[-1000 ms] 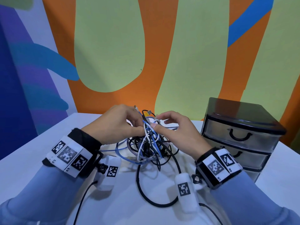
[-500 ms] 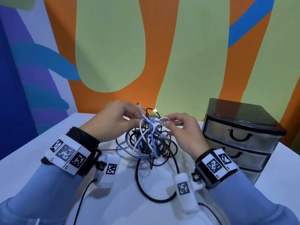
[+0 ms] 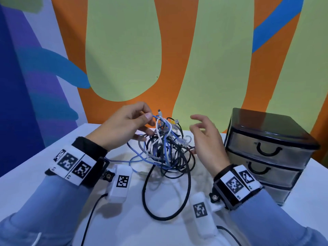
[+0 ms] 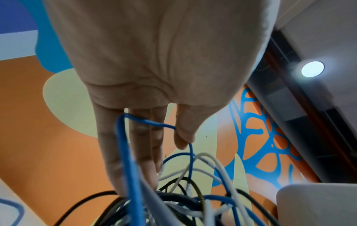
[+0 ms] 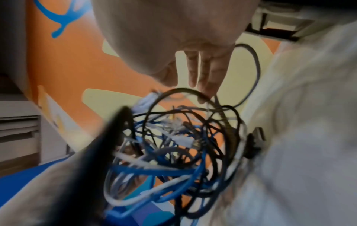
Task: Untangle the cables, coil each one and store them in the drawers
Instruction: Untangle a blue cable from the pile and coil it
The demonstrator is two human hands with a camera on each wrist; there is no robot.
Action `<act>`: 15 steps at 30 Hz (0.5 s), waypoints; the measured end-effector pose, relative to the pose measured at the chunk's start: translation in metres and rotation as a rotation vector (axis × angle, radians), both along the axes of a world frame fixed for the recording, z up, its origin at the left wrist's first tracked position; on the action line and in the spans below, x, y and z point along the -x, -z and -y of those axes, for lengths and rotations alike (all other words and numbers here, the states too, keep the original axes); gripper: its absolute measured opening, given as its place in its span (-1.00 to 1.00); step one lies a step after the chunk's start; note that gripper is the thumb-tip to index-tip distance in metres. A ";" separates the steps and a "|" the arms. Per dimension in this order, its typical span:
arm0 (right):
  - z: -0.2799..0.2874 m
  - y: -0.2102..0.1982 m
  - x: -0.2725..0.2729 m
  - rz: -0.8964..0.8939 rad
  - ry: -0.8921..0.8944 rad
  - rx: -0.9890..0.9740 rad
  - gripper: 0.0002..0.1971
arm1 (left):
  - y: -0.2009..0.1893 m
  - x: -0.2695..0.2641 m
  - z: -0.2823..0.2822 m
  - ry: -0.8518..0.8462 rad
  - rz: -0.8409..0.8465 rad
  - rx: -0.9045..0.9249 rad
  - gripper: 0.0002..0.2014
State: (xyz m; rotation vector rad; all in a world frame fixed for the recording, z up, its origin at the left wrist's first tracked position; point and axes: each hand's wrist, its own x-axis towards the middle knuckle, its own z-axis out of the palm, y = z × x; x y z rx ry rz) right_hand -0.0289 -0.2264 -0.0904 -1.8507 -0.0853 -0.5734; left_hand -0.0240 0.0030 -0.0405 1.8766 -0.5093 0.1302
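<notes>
My left hand (image 3: 124, 125) pinches a loop of the blue cable (image 4: 148, 122) between thumb and forefinger at the top of the tangle (image 3: 166, 148), lifting it slightly; my other fingers lie nearly straight against the bundle. My right hand (image 3: 205, 139) hovers just beside the tangle, fingers spread and relaxed, holding nothing. The tangle of blue, white and black cables rests on the white table (image 3: 35, 174), centre, with one thick black cable (image 3: 147, 201) looping out toward me. Risk: pulling the blue loop upward without a counter-hold would likely cinch the knots tighter or drag the whole bundle. A connector could also snag inside the mass. The drawer unit (image 3: 266, 148) stands just right of my right hand, all drawers closed; none is ready to receive a coil.
</notes>
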 end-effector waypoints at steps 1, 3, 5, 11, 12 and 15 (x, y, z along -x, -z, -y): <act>-0.002 -0.005 0.005 0.069 -0.011 0.040 -0.75 | 0.001 0.000 0.001 0.002 0.011 -0.013 -0.83; -0.010 -0.013 0.018 0.184 -0.119 0.098 -0.66 | 0.001 0.001 0.002 0.026 0.073 -0.073 -0.83; -0.022 -0.015 0.029 0.242 -0.200 0.243 -0.56 | 0.001 0.003 0.004 0.083 0.184 -0.162 -0.85; -0.016 -0.003 0.010 0.203 -0.113 0.089 -0.53 | -0.005 0.002 -0.004 0.013 0.249 -0.093 -0.82; -0.011 -0.003 0.008 0.180 -0.088 0.047 -0.51 | -0.008 0.001 -0.010 -0.059 0.239 0.020 -0.81; 0.002 -0.001 0.006 0.173 -0.037 0.102 -0.48 | -0.015 -0.006 -0.022 -0.262 0.202 0.282 -0.77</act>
